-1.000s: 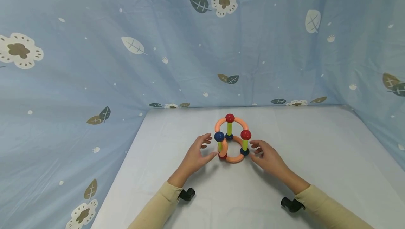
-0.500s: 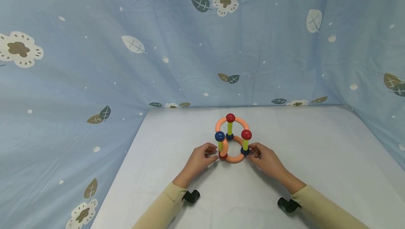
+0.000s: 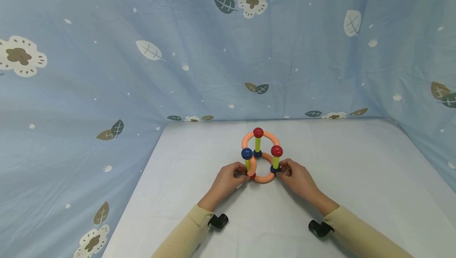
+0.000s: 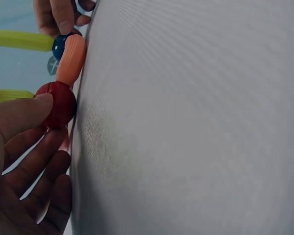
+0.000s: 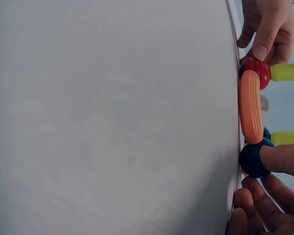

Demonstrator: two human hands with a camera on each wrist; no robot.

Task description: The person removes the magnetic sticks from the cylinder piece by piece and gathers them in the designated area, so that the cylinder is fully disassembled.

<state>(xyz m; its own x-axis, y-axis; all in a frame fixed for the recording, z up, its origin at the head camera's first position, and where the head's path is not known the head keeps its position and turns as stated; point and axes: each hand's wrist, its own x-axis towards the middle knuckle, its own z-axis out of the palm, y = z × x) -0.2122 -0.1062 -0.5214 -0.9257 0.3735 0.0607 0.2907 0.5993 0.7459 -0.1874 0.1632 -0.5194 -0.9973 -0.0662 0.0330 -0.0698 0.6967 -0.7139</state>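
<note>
A toy frame of magnetic rods and balls stands on the white table in the head view. Its lower orange curved rod [image 3: 264, 179] runs between a red ball [image 4: 61, 105] and a blue ball [image 5: 255, 160] at table level. Lime-green rods [image 3: 276, 162] rise to a blue top ball [image 3: 247, 153] and two red top balls [image 3: 276, 151]. Another orange curved rod [image 3: 252, 166] slants down from the blue top ball. My left hand [image 3: 229, 179] pinches the lower red ball between thumb and fingers. On the other side, my right hand [image 3: 298, 179] pinches the lower blue ball.
The table [image 3: 356, 163] has a white cover and reaches back to a blue cloth [image 3: 199, 44] printed with flowers and leaves. Black wrist cameras [image 3: 219, 221] sit at both beige sleeves [image 3: 187, 230].
Both hands have moved inward to the frame. Their fingers, apart from it a second ago, have closed on the lower red and blue balls. The frame stays in about the same place.
</note>
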